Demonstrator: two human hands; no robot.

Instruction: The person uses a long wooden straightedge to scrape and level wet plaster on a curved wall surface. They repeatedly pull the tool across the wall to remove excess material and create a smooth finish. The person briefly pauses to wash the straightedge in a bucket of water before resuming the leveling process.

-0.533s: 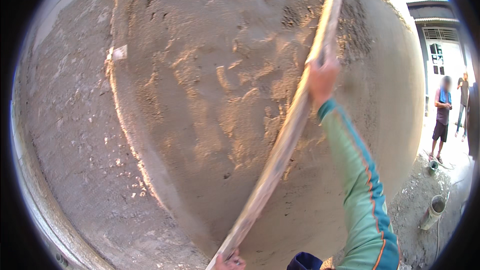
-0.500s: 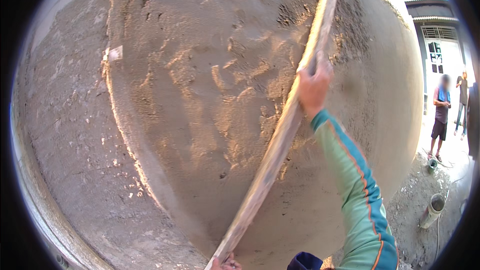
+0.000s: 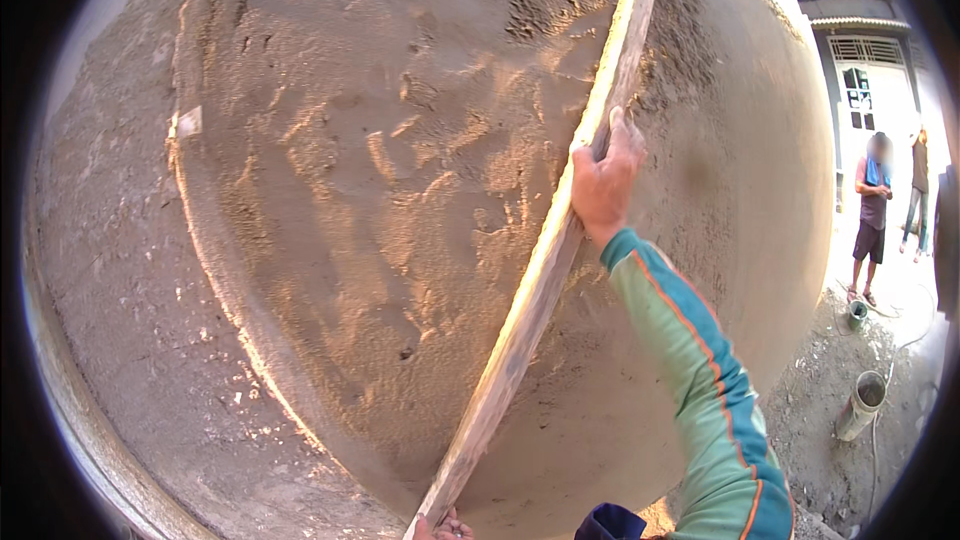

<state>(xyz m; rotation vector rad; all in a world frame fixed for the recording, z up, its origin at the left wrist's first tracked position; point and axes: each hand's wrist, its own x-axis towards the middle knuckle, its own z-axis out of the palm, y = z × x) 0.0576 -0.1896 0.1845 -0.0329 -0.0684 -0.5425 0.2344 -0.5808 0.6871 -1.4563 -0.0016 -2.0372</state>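
A long wooden straightedge (image 3: 520,325) runs slantwise across a wall of wet plaster (image 3: 370,240), from the top right down to the bottom middle. My right hand (image 3: 607,178) is wrapped round it a little above its middle, the arm in a green and teal sleeve. At its low end my left hand (image 3: 445,528) grips the wood; the lower picture edge cuts off most of that hand. Left of the board the plaster is lumpy and rough, while to the right it looks smoother.
Rough grey wall (image 3: 110,270) lies left of a raised plaster edge, with a small pale chip (image 3: 189,122) on it. At right, a pale bucket-like cylinder (image 3: 862,408) and a small dark bucket (image 3: 857,315) stand on the ground near a cable. One person (image 3: 872,215) stands farther back, another (image 3: 917,190) behind.
The straightedge and my right hand have shifted slightly left in view, and the wall has shifted left as well. Both hands keep their grip.
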